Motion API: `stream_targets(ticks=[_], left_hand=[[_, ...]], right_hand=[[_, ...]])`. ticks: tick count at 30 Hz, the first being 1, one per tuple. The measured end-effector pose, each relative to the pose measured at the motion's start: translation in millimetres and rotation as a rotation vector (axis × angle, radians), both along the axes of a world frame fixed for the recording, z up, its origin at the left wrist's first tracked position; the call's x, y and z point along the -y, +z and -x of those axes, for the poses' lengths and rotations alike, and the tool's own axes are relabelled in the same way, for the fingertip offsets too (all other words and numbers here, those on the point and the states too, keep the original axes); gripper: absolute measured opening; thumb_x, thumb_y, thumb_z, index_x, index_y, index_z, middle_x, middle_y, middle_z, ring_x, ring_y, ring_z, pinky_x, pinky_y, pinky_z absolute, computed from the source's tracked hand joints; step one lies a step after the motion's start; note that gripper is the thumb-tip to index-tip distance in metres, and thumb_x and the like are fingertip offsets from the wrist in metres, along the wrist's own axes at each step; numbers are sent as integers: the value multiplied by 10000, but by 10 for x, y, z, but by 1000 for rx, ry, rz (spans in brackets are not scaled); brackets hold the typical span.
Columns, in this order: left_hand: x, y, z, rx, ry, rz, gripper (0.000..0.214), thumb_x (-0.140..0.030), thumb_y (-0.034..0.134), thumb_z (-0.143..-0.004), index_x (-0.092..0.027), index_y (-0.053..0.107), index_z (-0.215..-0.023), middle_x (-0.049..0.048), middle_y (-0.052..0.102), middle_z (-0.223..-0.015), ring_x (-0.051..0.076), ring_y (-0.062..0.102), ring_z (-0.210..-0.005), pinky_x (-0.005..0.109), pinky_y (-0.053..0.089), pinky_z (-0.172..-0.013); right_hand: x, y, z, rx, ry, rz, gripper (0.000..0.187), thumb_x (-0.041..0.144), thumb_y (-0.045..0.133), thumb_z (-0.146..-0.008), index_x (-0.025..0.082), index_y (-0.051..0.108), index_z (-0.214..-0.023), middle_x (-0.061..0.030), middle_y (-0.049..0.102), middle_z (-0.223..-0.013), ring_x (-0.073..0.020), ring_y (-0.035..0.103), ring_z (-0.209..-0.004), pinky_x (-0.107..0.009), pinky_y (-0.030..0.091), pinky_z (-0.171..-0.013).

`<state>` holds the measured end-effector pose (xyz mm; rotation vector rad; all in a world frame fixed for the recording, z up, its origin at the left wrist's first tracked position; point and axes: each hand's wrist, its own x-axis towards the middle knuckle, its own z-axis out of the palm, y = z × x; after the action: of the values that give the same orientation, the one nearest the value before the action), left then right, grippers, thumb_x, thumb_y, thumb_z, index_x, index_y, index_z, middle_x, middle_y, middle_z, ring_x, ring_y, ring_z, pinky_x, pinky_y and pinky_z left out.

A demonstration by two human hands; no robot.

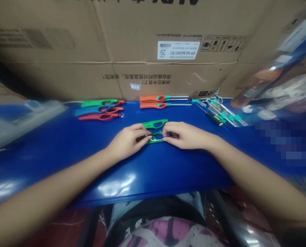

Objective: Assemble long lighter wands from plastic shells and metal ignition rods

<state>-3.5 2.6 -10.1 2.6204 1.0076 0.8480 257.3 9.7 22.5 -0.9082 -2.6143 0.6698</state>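
My left hand's grip pinches the green lighter half-shell; whether my right hand pinches anything, I can't tell. I'd expect light, stiff plastic, best held by its edges.

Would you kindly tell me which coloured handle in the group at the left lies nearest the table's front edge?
The red handle at the very front; the blue one and green one lie farther back, nearer the cardboard.

The left hand and right hand are bare, as are the 2 forearms. At the near edge of the table shows a pink-purple top with black and whitish patches, beside black cloth bearing white letters.
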Motion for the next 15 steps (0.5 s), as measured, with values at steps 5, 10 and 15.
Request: stream_targets(ticks=[5,10,15], left_hand=[[-20,-27,18,32,-18,6,235,-299,628,-984,-165,795,-1080,72,709,-944,169,697,-809,283,561,-755],[-28,-40,18,37,-13,30,238,-307,636,-980,-170,802,-1082,78,715,-951,178,703,-818,295,569,-756],[-25,-26,5,41,-15,34,242,-322,627,-984,-183,803,-1075,72,723,-936,172,703,-806,290,571,-756]], right_hand=[[-13,16,-42,12,104,26,21,174,652,-896,168,653,-875,-22,588,-917,-126,516,-751,-256,403,-691],[9,28,-31,33,111,26,153,319,747,-878,177,694,-855,-17,622,-872,-141,560,-779,-261,416,-697],[11,11,-5,42,94,-12,190,327,646,-952,178,696,-847,-25,647,-869,-135,566,-747,-264,398,-670]])
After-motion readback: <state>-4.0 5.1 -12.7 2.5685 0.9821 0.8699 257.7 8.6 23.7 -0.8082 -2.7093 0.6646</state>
